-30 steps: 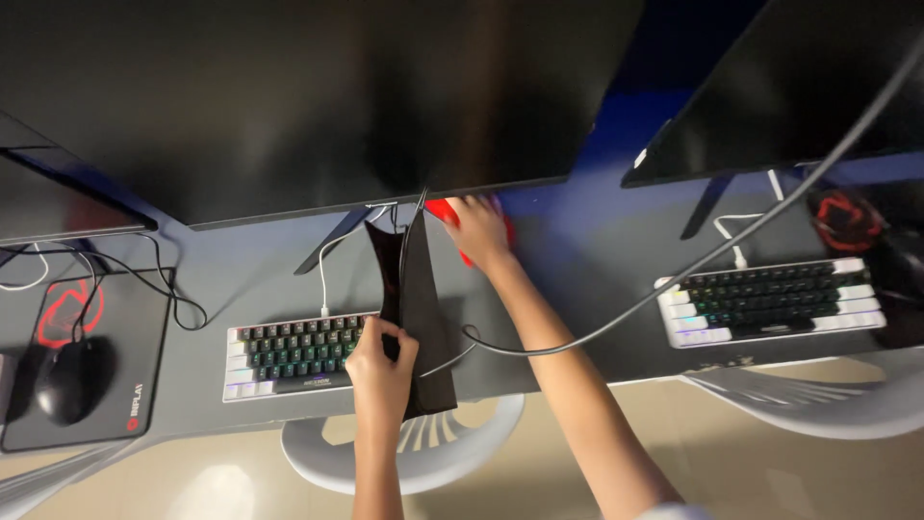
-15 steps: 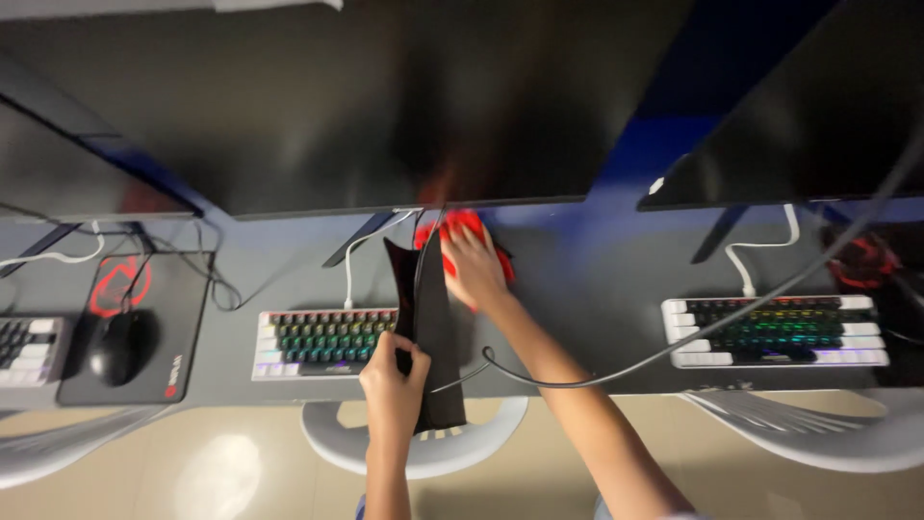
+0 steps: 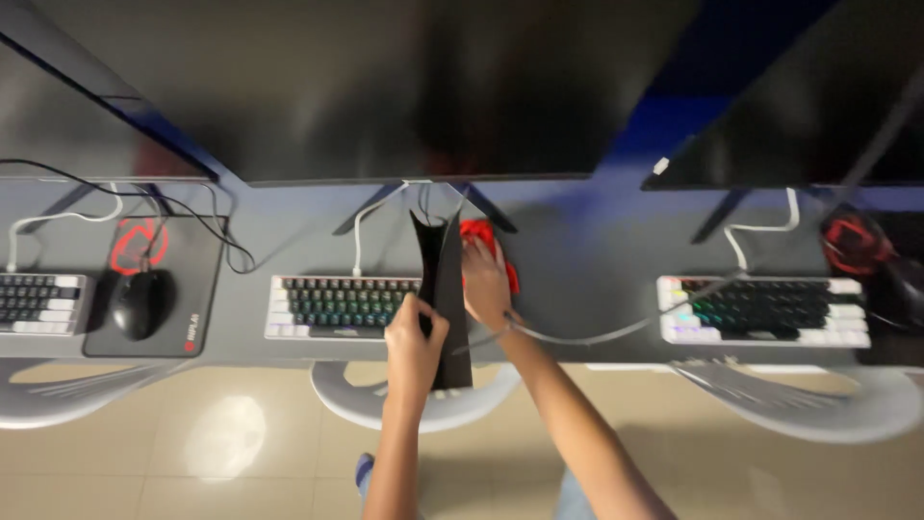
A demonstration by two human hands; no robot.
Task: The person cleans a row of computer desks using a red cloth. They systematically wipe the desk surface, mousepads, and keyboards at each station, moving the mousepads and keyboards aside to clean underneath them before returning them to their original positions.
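Left hand [image 3: 414, 337] is pinched shut on the lower edge of a black mouse pad [image 3: 445, 289], which stands lifted on its side between the lit keyboard [image 3: 342, 306] and the red mouse [image 3: 481, 241], its long axis running from the front edge of the grey desk [image 3: 597, 260] straight back toward the big dark monitor [image 3: 404, 87], curled far end pointing at the screen. Right hand [image 3: 486, 284] lies flat over the red mouse just beside the pad, fingers spread and open on it, not visibly clenched. Off to the left, a black mouse [image 3: 140, 303] sits on another pad [image 3: 188, 318], and white chairs [image 3: 385, 404] are tucked under the desk.
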